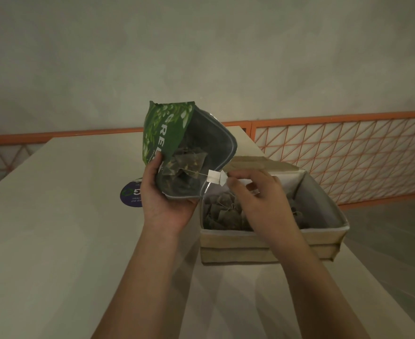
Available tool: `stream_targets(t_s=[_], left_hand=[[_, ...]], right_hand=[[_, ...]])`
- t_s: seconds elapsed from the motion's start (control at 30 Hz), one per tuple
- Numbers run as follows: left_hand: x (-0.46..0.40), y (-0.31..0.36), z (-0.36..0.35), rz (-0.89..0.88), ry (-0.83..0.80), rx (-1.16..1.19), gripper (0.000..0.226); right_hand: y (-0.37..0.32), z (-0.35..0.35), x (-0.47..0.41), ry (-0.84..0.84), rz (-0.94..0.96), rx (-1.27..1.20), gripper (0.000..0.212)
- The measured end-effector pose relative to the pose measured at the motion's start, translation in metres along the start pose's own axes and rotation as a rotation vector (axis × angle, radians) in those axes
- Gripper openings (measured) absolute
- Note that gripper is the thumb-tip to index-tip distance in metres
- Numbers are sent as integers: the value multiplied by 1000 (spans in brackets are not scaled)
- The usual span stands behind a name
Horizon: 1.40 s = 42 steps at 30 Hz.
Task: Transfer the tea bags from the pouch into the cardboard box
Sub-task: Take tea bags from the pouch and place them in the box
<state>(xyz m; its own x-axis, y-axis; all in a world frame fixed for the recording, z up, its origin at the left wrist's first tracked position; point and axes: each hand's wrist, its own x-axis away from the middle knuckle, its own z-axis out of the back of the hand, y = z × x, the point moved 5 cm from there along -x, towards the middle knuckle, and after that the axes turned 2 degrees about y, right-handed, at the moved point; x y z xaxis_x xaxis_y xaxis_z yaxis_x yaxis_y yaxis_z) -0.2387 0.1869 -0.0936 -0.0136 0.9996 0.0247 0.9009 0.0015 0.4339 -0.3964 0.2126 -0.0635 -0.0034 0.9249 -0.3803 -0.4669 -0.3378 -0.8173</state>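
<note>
Green and leafy on its outside, the pouch (167, 133) is held up above the table (54, 216) with its open mouth tipped toward the camera, pyramid tea bags (189, 162) showing inside. Its lower end sits in the left hand (167, 204), palm up, thumb curled over the front edge, forearm rising from below. From one bag a string runs right to a white paper tag (213, 177), pinched between the thumb and fingertips of the right hand (262, 204), which hovers knuckles-up over the cardboard box (270, 243). More tea bags lie in that box, just right of the pouch. An orange mesh fence (343, 152) stands behind
</note>
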Motion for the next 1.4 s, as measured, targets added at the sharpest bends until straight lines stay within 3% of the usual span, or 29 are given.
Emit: stream_targets(t_s=[0.3, 0.53, 1.1, 1.27, 1.4], left_hand=[[1, 0, -1, -19, 13, 3, 41], [1, 0, -2, -10, 20, 17, 46], [0, 0, -2, 2, 9, 19, 47], [1, 0, -2, 1, 7, 3, 44], [2, 0, -2, -7, 21, -5, 41]], right_hand=[[0, -2, -9, -60, -115, -335, 4], [0, -2, -1, -20, -108, -390, 2], [10, -9, -1, -189, -53, -32, 26], [7, -6, -2, -163, -11, -11, 12], [4, -4, -3, -103, -21, -33, 20]])
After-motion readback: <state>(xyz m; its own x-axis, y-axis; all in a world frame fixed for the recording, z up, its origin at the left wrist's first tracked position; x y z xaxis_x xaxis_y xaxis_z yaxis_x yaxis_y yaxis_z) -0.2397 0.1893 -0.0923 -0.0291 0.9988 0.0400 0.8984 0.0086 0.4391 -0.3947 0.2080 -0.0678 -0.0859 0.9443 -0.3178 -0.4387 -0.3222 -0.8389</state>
